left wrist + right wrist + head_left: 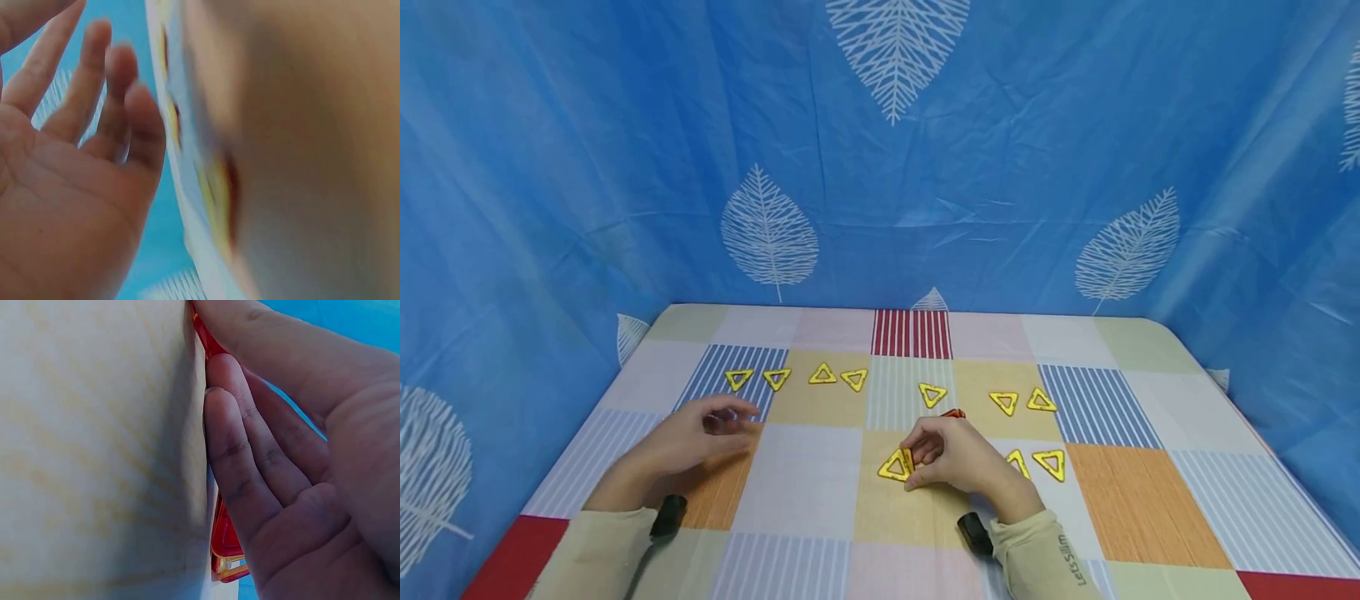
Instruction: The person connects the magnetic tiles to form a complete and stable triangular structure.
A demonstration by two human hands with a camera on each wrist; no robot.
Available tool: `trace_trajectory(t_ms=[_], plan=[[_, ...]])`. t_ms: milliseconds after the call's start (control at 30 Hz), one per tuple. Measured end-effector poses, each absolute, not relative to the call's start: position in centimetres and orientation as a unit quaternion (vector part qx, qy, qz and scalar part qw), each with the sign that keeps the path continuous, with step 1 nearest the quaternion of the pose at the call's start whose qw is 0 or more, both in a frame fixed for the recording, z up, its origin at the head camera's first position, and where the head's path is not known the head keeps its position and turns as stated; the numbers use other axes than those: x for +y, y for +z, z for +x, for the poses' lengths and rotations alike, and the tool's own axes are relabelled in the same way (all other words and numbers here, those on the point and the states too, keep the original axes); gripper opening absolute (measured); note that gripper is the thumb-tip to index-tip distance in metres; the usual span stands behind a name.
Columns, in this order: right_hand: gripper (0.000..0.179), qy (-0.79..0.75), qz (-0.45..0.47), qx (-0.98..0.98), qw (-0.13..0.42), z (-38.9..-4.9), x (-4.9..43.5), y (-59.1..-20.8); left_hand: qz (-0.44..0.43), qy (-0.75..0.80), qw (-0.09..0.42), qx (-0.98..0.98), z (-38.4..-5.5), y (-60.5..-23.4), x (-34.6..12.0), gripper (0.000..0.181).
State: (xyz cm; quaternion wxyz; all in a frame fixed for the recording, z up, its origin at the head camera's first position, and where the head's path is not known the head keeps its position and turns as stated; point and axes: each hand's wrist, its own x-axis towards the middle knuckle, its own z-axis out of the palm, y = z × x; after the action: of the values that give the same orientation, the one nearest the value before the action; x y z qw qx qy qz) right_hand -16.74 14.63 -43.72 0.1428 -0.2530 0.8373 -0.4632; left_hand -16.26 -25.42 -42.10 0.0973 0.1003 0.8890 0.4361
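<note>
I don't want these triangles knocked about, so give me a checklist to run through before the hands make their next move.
1. Right hand has a grip on the held piece: ok, pinched at the fingertips.
2. Held piece fully seated against the flat yellow triangle: cannot tell, the contact is partly hidden.
3. Left hand free: ok, it holds nothing.
4. Four yellow triangles beyond the left hand lie apart: ok.
5. Red-orange piece behind the right hand in full view: not ok, the hand covers part of it.

Blue leaf-printed sheeting [1000, 125] hangs behind and beside a patchwork-covered table [805, 475].
</note>
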Motion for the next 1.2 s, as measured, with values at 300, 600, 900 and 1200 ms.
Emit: trace_trajectory(t_ms=[300, 600, 900, 1200], plan=[[0.036, -0.467, -0.249, 0.836, 0.142, -16.8, 14.7, -43.8, 0.054, 0.384, 0.091, 0.917, -14.7, -42.7, -33.3, 0.061], [0.036, -0.469, -0.245, 0.836, 0.146, -16.7, 14.7, -43.7, 0.001, 0.365, 0.129, 0.922, -15.1, -42.6, -34.6, 0.072], [0.036, -0.472, -0.246, 0.834, 0.147, -16.8, 14.8, -43.8, 0.012, 0.356, 0.115, 0.927, -15.2, -42.5, -34.6, 0.054], [0.037, -0.476, -0.25, 0.831, 0.144, -16.8, 14.8, -43.9, 0.024, 0.338, 0.092, 0.936, -15.2, -42.7, -34.0, 0.034]])
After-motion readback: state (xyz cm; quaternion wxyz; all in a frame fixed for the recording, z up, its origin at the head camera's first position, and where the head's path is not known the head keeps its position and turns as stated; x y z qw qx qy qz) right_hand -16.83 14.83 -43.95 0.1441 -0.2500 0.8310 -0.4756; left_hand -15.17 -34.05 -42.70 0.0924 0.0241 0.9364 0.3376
